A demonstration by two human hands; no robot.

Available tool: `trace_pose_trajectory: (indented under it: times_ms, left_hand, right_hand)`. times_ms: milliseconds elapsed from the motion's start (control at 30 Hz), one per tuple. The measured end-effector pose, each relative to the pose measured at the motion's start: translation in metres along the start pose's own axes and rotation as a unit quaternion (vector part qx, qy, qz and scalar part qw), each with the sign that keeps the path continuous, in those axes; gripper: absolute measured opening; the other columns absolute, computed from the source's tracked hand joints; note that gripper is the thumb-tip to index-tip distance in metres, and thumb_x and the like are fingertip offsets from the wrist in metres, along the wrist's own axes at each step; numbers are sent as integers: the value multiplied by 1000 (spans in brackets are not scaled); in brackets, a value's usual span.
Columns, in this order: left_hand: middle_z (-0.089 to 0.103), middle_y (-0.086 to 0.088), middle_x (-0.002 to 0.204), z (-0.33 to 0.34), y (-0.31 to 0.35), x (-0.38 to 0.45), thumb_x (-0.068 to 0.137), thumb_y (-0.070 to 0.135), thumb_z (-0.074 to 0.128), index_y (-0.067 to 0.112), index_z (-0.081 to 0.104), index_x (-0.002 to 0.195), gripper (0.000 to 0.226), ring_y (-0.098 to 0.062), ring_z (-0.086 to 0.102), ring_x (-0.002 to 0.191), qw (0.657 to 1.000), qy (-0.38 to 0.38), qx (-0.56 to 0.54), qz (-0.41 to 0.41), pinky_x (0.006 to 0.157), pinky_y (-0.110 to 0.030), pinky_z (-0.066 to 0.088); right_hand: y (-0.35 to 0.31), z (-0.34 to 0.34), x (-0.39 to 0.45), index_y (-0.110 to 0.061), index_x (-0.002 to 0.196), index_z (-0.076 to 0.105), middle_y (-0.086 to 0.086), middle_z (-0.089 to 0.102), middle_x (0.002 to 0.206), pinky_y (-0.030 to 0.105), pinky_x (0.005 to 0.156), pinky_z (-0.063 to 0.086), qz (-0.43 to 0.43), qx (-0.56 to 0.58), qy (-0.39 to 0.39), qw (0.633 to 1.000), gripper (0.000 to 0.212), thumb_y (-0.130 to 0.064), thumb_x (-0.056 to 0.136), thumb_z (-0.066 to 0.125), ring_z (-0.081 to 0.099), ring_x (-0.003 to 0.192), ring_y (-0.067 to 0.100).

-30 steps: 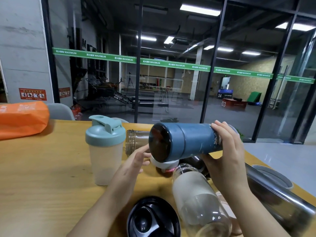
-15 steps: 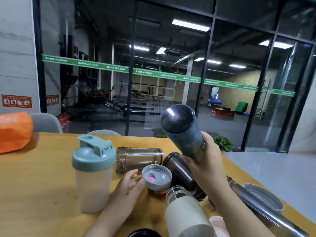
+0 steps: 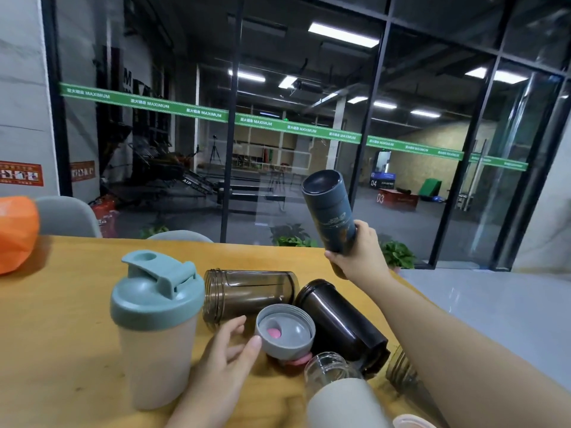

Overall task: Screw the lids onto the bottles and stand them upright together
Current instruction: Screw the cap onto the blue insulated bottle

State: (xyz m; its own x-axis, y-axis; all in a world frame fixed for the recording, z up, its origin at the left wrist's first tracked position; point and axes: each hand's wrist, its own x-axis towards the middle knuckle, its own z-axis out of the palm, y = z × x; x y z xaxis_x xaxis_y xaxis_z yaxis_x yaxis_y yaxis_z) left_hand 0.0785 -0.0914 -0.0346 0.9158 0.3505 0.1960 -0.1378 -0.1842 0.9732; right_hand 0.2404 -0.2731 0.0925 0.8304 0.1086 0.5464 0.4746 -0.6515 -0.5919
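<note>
My right hand (image 3: 360, 254) grips a dark blue flask (image 3: 329, 211) near one end and holds it raised over the table's far edge, its flat dark end pointing up. My left hand (image 3: 223, 362) rests beside a grey lid with a pink stopper (image 3: 284, 330), thumb and fingertips touching its rim; the lid lies inside-up. A beige shaker with a green lid (image 3: 154, 322) stands upright at the left. A smoky brown bottle (image 3: 247, 293) and a black bottle (image 3: 340, 322) lie on their sides. A clear bottle with a grey sleeve (image 3: 340, 390) lies open-necked at the bottom.
The wooden table (image 3: 55, 319) ends at a glass wall behind. An orange bag (image 3: 15, 233) sits at the far left, with grey chair backs (image 3: 65, 216) beyond the table. Another clear container (image 3: 401, 372) lies partly hidden under my right forearm. A pink lid edge (image 3: 411, 423) shows at the bottom.
My right hand has swung the blue flask from lying level over the bottles to raised and nearly upright, farther right. My left hand has settled at the grey lid.
</note>
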Motion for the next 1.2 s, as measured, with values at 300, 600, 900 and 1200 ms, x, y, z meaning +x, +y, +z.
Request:
trace_pose_trajectory:
  times_ms: [300, 600, 900, 1200]
  left_hand:
    - [49, 27, 119, -1, 4, 0, 73, 54, 54, 51, 43, 103, 33, -3, 59, 105, 1000, -6, 1, 1, 84, -25, 43]
    - [53, 14, 126, -3, 0, 0, 89, 20, 63, 53, 57, 110, 40, -12, 61, 108, 998, -48, 27, 26, 75, -8, 44]
    - [55, 14, 119, 1, 4, -5, 92, 17, 57, 47, 58, 103, 32, 1, 58, 102, 993, -57, 98, 33, 73, 0, 39]
    - [56, 9, 102, 1, 5, -5, 89, 23, 61, 26, 60, 79, 11, 4, 55, 82, 988, 16, 152, 33, 67, -4, 37]
  right_hand:
    - [23, 16, 9, -3, 120, 37, 14, 49, 122, 40, 92, 48, 163, 1, -38, 986, 65, -25, 76, 78, 52, 114, 31]
    - [30, 20, 4, 1, 121, 43, 14, 52, 118, 40, 90, 51, 210, -7, -63, 976, 64, -28, 76, 77, 55, 108, 29]
    - [33, 27, 4, -1, 108, 49, 12, 60, 109, 38, 84, 53, 252, 19, -66, 965, 53, -23, 73, 80, 59, 102, 30]
    - [30, 28, 2, 0, 124, 36, 15, 53, 124, 39, 90, 49, 264, 28, -54, 962, 70, -25, 75, 79, 53, 116, 32]
